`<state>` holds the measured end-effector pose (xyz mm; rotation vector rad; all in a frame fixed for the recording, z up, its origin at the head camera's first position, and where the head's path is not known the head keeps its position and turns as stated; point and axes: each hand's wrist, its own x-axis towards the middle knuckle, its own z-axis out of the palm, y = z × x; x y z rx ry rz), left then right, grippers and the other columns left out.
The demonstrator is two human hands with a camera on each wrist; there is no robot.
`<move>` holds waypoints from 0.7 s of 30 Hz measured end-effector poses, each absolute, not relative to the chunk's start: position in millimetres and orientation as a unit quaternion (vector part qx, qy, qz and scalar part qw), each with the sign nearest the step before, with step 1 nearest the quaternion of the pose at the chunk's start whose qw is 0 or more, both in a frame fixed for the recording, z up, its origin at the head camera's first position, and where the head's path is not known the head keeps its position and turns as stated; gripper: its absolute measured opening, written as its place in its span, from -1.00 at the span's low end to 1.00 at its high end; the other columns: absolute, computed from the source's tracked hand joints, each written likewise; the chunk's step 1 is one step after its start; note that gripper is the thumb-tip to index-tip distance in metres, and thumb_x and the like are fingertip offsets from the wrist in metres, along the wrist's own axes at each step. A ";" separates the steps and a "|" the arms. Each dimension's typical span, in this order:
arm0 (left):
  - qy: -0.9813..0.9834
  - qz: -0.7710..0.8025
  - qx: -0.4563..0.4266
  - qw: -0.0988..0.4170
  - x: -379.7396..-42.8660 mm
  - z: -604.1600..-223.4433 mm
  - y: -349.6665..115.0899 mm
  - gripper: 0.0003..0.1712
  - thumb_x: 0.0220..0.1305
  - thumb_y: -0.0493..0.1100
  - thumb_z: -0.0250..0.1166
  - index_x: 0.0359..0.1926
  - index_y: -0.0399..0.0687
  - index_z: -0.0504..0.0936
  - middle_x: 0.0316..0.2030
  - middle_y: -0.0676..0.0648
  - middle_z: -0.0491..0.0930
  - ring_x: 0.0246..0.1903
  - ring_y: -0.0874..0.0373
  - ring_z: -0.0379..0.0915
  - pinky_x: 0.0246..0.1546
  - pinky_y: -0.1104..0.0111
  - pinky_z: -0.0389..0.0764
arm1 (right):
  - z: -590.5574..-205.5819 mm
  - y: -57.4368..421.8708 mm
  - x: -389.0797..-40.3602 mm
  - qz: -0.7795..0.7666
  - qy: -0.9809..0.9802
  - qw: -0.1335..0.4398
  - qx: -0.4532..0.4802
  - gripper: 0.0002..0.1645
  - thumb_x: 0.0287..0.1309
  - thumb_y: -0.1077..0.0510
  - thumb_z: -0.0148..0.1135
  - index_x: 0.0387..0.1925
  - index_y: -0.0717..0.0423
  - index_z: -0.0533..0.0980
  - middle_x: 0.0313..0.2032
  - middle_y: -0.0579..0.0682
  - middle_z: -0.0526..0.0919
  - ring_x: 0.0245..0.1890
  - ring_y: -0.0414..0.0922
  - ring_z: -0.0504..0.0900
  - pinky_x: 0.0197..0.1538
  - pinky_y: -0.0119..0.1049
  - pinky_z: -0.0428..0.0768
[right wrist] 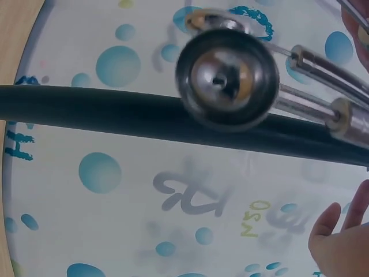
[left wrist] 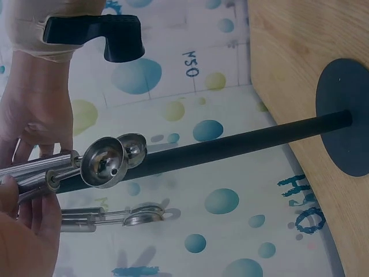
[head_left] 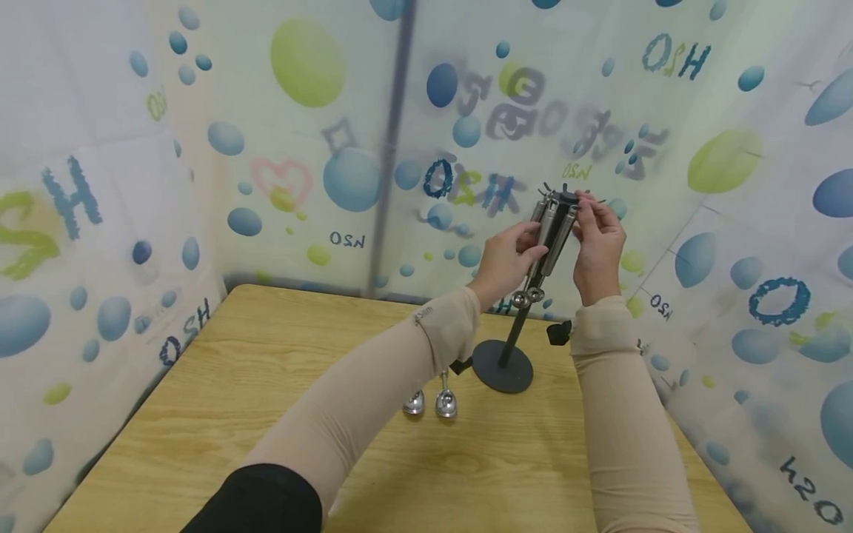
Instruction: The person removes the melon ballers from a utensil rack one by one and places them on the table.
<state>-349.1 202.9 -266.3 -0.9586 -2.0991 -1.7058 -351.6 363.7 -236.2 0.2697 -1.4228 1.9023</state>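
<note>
Bubble-print curtains (head_left: 306,126) back the wooden table (head_left: 300,355) below both hands, the left hand (head_left: 504,259) pinching a metal scoop (head_left: 549,222) by the black stand (head_left: 516,333) between them, the right hand (head_left: 600,248) bent-fingered at its top, hold unclear.

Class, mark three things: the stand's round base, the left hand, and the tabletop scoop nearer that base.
Round base (head_left: 499,376): head view, flat top.
Left hand (head_left: 501,260): head view, back of hand.
Tabletop scoop (head_left: 446,404): head view, bowl.

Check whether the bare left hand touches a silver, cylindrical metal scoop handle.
Touching. The head view shows it: the left hand pinches the silver scoop handle, thumb across its front.
</note>
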 end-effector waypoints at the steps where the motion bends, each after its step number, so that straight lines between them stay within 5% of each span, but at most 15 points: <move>1: -0.723 -0.590 -0.332 0.136 -349.4 -266.2 202.5 -0.51 0.44 -0.18 0.28 0.34 -0.12 0.51 -0.14 -0.04 0.71 -0.16 0.21 0.65 -0.16 0.46 0.60 | -236.0 363.8 -351.6 0.742 -0.553 0.366 0.103 -0.76 0.31 0.10 0.35 -0.06 0.14 0.69 0.14 -0.02 0.65 0.00 -0.18 0.59 0.01 -0.33 0.49; 21: -0.717 -0.605 -0.320 0.129 -349.2 -269.5 189.5 -0.53 0.39 -0.14 0.35 0.28 -0.06 0.57 -0.15 -0.01 0.69 -0.22 0.27 0.60 -0.27 0.45 0.61 | -234.1 364.1 -347.7 0.757 -0.540 0.355 0.096 -0.73 0.30 0.12 0.34 -0.03 0.14 0.68 0.10 -0.07 0.65 -0.09 -0.22 0.58 -0.13 -0.43 0.53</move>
